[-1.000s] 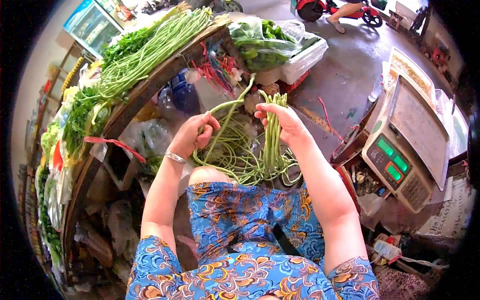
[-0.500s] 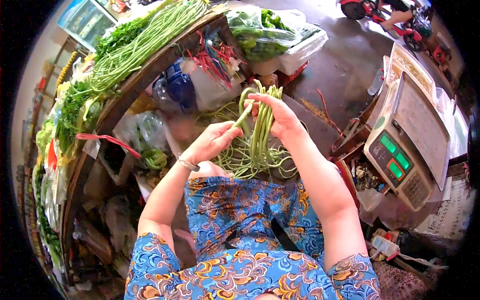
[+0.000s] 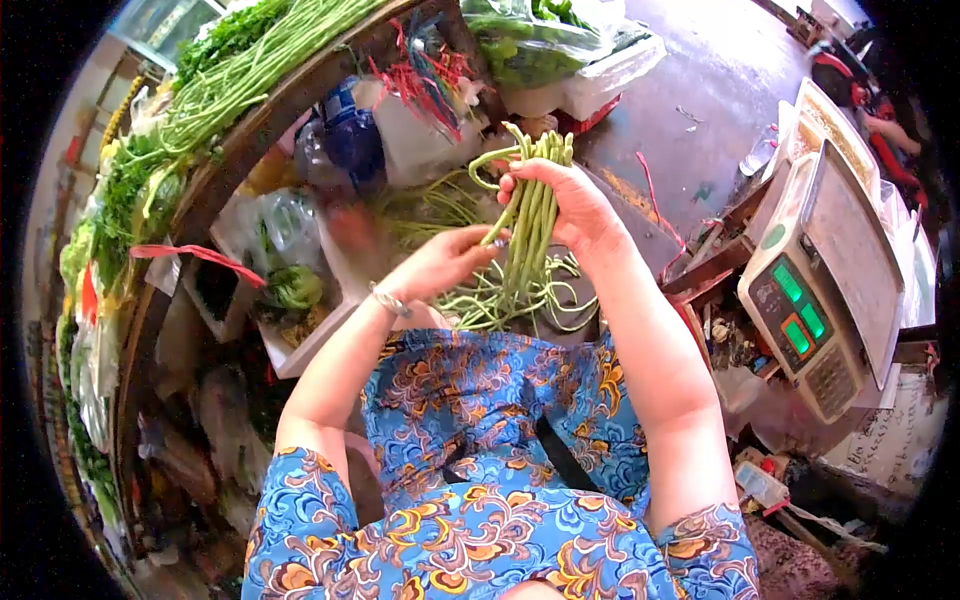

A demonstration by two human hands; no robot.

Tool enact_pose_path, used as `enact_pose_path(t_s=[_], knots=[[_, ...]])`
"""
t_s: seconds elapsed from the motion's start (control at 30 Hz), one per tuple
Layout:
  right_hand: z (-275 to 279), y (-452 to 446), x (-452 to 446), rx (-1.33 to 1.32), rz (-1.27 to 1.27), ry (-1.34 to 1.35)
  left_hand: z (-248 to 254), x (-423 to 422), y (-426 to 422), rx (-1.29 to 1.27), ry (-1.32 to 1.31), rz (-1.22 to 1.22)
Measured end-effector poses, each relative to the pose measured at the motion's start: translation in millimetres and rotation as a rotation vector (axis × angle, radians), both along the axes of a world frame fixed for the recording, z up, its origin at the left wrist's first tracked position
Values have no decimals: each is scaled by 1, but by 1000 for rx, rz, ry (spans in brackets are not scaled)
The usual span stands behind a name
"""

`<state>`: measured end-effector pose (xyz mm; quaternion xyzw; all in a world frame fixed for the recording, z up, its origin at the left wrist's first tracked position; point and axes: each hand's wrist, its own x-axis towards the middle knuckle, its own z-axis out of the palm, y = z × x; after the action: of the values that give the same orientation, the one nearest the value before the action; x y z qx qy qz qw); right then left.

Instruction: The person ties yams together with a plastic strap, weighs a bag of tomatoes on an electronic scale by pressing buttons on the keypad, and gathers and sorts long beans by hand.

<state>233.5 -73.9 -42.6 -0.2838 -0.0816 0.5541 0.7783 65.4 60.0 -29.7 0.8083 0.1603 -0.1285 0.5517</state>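
Observation:
A bundle of long green beans (image 3: 535, 225) hangs from my right hand (image 3: 575, 200), whose fingers are wrapped round its upper part. One bean loops out to the left of the bundle's top. My left hand (image 3: 445, 262) is beside the bundle, lower and to the left, its fingertips pinched on a bean at the bundle's side. Loose long beans (image 3: 480, 305) lie tangled below and behind the hands, near my lap.
A wooden stall (image 3: 190, 195) with greens and more long beans (image 3: 270, 60) curves along the left. Bagged leafy greens (image 3: 530, 55) sit at the top. On the right is a digital scale (image 3: 800, 310). Red ties (image 3: 440, 80) hang above the loose beans.
My left hand has come from the left up to the bundle, bringing a bean against it. My right hand still holds the bundle. The view has shifted, and the red scooter has moved to the right.

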Motion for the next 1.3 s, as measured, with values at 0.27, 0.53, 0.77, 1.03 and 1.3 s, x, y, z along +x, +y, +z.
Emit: enact_pose_path(t_s=[0.27,0.53,0.77,1.03,1.3], knots=[[7,0,-13,-72,45,-322,-9,16,29,-473,-261,258],[15,-11,3,9,-57,-371,-10,10,95,-375,-510,497],[34,-54,37,85,-636,-521,-132,-59,160,63,7,539],[52,-61,21,103,-586,-528,-335,-127,113,594,168,-5],[48,-47,21,-48,-515,-577,-369,-101,75,823,375,-251]])
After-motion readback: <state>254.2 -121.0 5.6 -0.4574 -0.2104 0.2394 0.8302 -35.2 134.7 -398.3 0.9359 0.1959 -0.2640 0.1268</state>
